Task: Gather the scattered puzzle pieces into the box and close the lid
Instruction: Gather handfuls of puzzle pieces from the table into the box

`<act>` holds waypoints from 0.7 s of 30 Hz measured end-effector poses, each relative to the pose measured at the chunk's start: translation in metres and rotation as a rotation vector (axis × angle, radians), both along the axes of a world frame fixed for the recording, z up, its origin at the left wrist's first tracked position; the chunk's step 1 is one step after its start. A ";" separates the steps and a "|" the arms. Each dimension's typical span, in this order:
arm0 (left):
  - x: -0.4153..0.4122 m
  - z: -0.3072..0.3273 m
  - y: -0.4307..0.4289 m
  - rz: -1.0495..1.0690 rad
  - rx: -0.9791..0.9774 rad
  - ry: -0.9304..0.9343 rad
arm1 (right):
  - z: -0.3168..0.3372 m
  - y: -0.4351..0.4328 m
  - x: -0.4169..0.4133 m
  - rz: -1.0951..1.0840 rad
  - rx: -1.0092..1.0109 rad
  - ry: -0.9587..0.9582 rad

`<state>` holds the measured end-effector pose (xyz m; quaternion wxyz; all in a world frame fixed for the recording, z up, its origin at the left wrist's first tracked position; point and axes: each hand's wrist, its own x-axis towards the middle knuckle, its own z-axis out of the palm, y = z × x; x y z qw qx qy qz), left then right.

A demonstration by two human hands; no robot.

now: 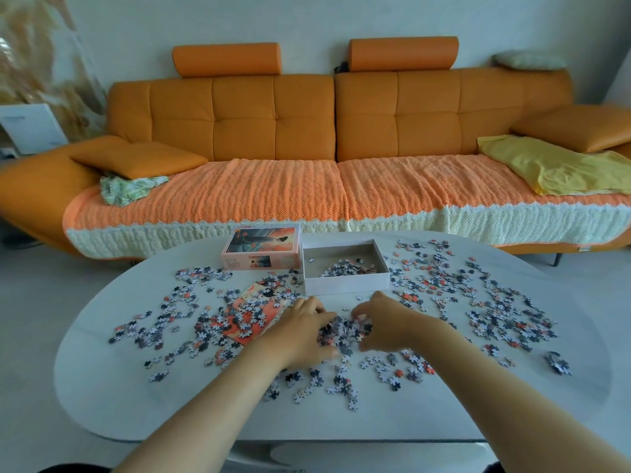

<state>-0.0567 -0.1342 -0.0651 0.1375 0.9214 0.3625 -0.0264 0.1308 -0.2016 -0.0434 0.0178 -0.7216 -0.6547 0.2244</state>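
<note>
Cardboard puzzle pieces (345,332) heap between left hand (304,331) and right hand (386,327), fingers curled round them.

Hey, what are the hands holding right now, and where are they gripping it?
The left hand and right hand cup a heap of puzzle pieces between them, fingers curled round its opposite sides, on the table.
</note>
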 end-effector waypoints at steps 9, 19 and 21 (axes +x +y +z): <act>-0.010 0.001 0.011 0.037 -0.044 0.019 | -0.001 0.009 -0.008 -0.004 -0.036 -0.051; 0.005 -0.001 0.012 0.080 -0.027 -0.249 | -0.001 0.023 -0.025 -0.027 0.133 0.036; 0.008 -0.001 0.017 0.078 -0.011 -0.267 | 0.000 0.026 -0.022 -0.025 0.137 0.011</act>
